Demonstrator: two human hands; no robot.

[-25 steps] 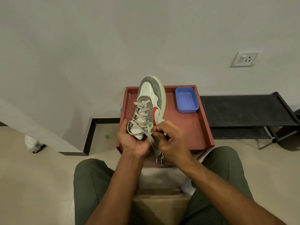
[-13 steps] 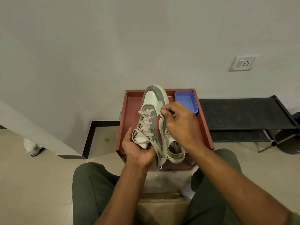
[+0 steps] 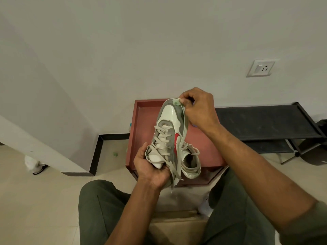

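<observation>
A white and grey sneaker (image 3: pixel 169 117) with a red mark on its side and loose grey laces is held up over a red-brown tray (image 3: pixel 144 117), toe pointing away from me. My left hand (image 3: pixel 150 167) grips its heel end from below. My right hand (image 3: pixel 200 110) pinches a small pale green wipe (image 3: pixel 177 102) against the tip of the toe. A second sneaker (image 3: pixel 191 163) lies on the tray just right of the held one, its opening facing up.
A low black rack (image 3: pixel 261 122) stands right of the tray along the wall, with a wall socket (image 3: pixel 261 68) above it. A cardboard box (image 3: pixel 177 227) sits between my knees. A white object (image 3: pixel 32 163) lies on the floor at the left.
My right hand has travelled with the wipe from the laces near the heel, along the shoe's right side, up to the toe tip. It now hides the blue container. The left hand keeps its hold.
</observation>
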